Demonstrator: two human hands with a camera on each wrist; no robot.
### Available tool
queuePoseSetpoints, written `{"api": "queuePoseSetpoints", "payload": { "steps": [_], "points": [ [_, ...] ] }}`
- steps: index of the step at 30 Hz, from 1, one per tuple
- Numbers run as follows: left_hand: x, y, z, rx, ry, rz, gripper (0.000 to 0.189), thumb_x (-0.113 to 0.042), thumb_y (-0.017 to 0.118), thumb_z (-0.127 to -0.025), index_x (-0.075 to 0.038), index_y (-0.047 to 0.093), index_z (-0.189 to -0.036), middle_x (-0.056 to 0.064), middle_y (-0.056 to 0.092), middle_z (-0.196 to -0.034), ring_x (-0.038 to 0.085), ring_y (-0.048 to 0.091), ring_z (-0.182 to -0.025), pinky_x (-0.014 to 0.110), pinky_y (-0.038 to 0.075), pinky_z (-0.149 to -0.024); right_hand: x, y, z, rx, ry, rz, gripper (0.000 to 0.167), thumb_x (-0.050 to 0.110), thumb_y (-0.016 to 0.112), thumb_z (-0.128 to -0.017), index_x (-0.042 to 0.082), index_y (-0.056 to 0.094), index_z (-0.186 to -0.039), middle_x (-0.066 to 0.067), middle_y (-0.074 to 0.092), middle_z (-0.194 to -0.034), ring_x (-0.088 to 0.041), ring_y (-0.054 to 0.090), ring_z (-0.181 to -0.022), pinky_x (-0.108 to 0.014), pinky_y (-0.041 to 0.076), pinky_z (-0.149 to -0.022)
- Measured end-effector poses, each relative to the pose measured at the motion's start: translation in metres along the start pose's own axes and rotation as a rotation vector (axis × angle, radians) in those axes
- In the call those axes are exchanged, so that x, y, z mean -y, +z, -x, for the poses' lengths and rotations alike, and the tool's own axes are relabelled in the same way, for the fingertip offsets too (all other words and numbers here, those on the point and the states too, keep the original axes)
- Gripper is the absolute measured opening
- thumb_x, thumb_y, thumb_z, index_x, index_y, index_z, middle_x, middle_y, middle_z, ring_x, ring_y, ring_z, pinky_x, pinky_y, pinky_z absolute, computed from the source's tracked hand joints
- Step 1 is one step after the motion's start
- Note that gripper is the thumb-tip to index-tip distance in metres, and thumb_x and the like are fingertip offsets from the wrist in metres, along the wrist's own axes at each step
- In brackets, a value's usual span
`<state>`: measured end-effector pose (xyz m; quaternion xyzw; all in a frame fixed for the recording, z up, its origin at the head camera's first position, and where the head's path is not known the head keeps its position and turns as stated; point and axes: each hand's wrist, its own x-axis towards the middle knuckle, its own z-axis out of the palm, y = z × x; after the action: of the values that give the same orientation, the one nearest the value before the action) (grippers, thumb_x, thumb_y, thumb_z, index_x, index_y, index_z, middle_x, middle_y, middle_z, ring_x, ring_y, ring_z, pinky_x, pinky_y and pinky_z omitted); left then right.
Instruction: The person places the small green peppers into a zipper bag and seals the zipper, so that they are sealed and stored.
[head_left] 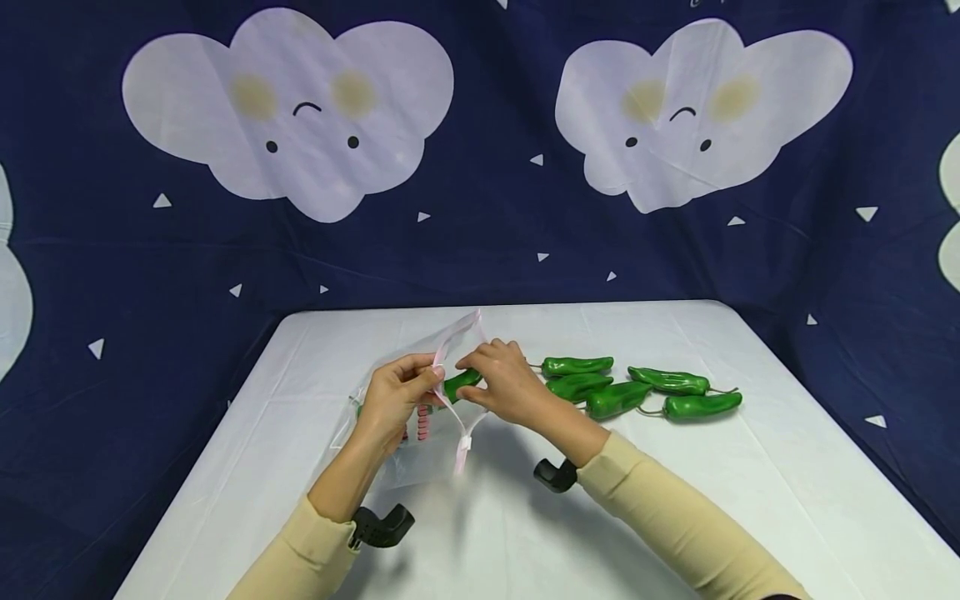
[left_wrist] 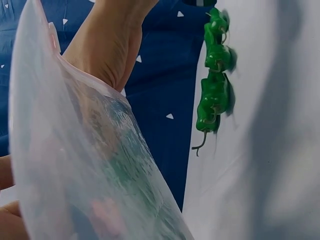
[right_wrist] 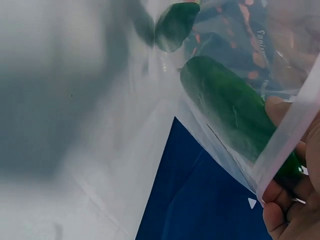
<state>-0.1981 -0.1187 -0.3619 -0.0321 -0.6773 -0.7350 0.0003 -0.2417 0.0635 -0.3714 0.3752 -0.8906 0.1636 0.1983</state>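
Note:
A clear zip bag [head_left: 414, 468] with a pink-white zip edge and a white slider [head_left: 466, 442] hangs tilted above the table. My left hand [head_left: 387, 398] pinches the rim of its open mouth between thumb and fingers. At that mouth, my right hand [head_left: 507, 382] grips a green pepper [right_wrist: 227, 107] by its stem end; most of the pepper lies inside the bag. Deeper in the bag shows another green pepper [right_wrist: 176, 27], blurred by the plastic. Red printing marks the bag's side. In the left wrist view the plastic [left_wrist: 95, 165] partly veils the right hand.
Several green peppers [head_left: 673, 382] lie on the white-covered table [head_left: 750, 500], right of my right hand. Behind the table hangs a dark blue cloth [head_left: 495, 250] with white clouds and small triangles. Black wrist mounts [head_left: 384, 527] sit under both forearms.

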Motion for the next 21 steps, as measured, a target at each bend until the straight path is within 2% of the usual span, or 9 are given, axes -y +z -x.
{"api": "queuePoseSetpoints", "payload": {
  "steps": [13,21],
  "points": [
    [-0.0006,-0.0002,0.0004,-0.018,-0.003,-0.001,0.029,-0.003,0.058,-0.091,0.01,0.056,-0.117,-0.003,0.056,-0.079,0.01,0.058,-0.065,0.022,0.058,-0.061,0.0001,0.0031,0.0013,0.009,0.019,0.02,0.034,0.035,0.076,-0.078,0.016,0.069,-0.105,0.002,0.067,-0.099,-0.016,0.054,-0.086,-0.03,0.039,-0.071],
    [-0.0011,-0.0019,0.0008,-0.021,-0.006,-0.001,0.031,-0.005,0.059,-0.092,0.01,0.056,-0.118,-0.001,0.06,-0.082,0.01,0.061,-0.067,0.023,0.059,-0.063,-0.0037,-0.0036,0.0086,-0.064,-0.001,-0.039,0.032,0.034,0.075,-0.079,0.015,0.069,-0.104,0.002,0.067,-0.097,-0.015,0.053,-0.083,-0.031,0.038,-0.072]
  ]
}}
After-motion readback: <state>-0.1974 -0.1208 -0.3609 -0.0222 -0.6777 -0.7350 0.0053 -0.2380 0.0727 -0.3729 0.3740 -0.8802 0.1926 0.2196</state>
